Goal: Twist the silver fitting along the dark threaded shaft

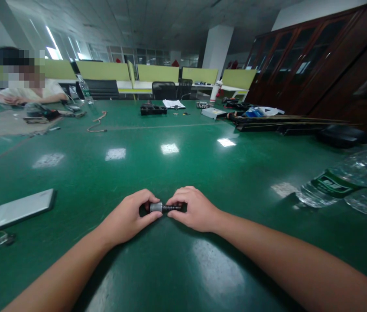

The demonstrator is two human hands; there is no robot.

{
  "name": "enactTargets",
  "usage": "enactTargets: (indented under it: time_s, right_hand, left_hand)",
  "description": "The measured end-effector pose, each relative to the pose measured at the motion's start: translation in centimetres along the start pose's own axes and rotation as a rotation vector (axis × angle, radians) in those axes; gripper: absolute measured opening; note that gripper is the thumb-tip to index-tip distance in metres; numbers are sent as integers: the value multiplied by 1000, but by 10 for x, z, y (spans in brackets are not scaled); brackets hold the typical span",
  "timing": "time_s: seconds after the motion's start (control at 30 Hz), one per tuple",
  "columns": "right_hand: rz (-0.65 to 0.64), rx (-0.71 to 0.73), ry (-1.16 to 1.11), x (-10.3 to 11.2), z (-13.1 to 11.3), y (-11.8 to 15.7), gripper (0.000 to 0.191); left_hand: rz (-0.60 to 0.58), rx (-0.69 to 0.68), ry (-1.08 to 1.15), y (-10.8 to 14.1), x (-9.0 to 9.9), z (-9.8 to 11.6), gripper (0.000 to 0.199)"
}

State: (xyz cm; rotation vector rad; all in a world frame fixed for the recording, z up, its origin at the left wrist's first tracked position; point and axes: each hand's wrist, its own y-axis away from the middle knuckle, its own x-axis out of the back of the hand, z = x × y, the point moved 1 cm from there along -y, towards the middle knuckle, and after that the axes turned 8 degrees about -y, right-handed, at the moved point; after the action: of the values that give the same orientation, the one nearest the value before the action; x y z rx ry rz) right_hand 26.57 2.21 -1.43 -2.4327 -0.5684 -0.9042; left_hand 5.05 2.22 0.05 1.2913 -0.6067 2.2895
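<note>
Between my hands, low over the green table, is a small silver metal cylinder [156,207] with a dark ridged shaft [166,208] sticking out to its right. My left hand [133,214] is closed on the cylinder, thumb below and forefinger above. The thumb and fingers of my right hand [199,210] pinch the shaft, and they partly hide its far end. Whether the ridges are a screw thread or a coiled spring, I cannot tell.
A flat silver device [22,210] with a cable lies at left. Clear water bottles [329,188] stand at right. Across the green table [131,141] are a black tray [153,109], papers [173,104] and long dark strips [267,123]. A person [34,86] sits at far left.
</note>
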Motion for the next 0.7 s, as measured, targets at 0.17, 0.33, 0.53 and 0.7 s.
enactTargets:
  time_s: [0.17,0.33,0.53,0.7]
  right_hand:
    - [6,-7,-9,1,-1,-1,13]
    - [22,-19,19,1,-5,-2,10]
    - [33,-20,33,2,-4,-2,7]
    - [39,-25,23,2,-1,-1,7]
  left_hand:
    - [4,3,2,0,2,0,17]
    - [2,2,1,2,3,-1,17]
    - [8,9,16,2,4,-2,17]
    - [13,4,16,0,3,-3,18]
